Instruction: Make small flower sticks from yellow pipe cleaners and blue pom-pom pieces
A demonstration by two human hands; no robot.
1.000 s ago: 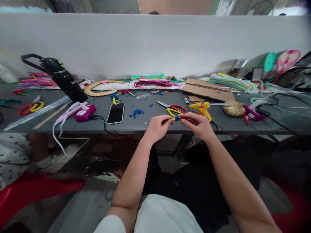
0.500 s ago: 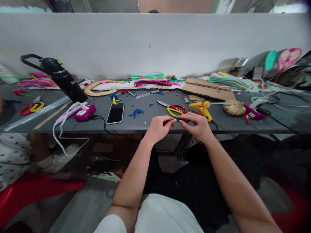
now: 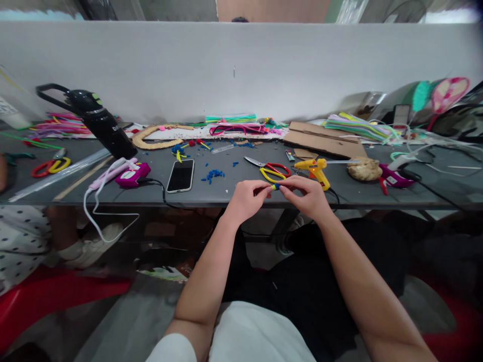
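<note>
Between the fingertips of both hands, at the table's front edge, is a small yellow and blue fuzzy craft piece [image 3: 276, 186]. My left hand [image 3: 247, 198] pinches its yellow side, and my right hand [image 3: 307, 195] pinches around the blue side. Fingers hide much of it. Just behind the hands lie scissors [image 3: 269, 168] with red and yellow handles. A yellow glue gun [image 3: 317, 169] rests beside my right hand. Loose blue fuzzy bits [image 3: 213, 175] are scattered to the left, near a finished-looking blue and yellow pipe-cleaner piece [image 3: 178, 152].
A phone [image 3: 180, 176], a purple power strip [image 3: 132, 175] with cords and a black bottle [image 3: 107, 128] stand left. Cardboard [image 3: 324, 141], pipe-cleaner bundles [image 3: 358, 125] and another purple power strip [image 3: 396, 176] are right. At the far left edge, another person's hand [image 3: 3, 171] shows.
Both hands keep their pinch on the small piece, almost still. The view has shifted very slightly. At the far left, green stems near the other person have moved.
</note>
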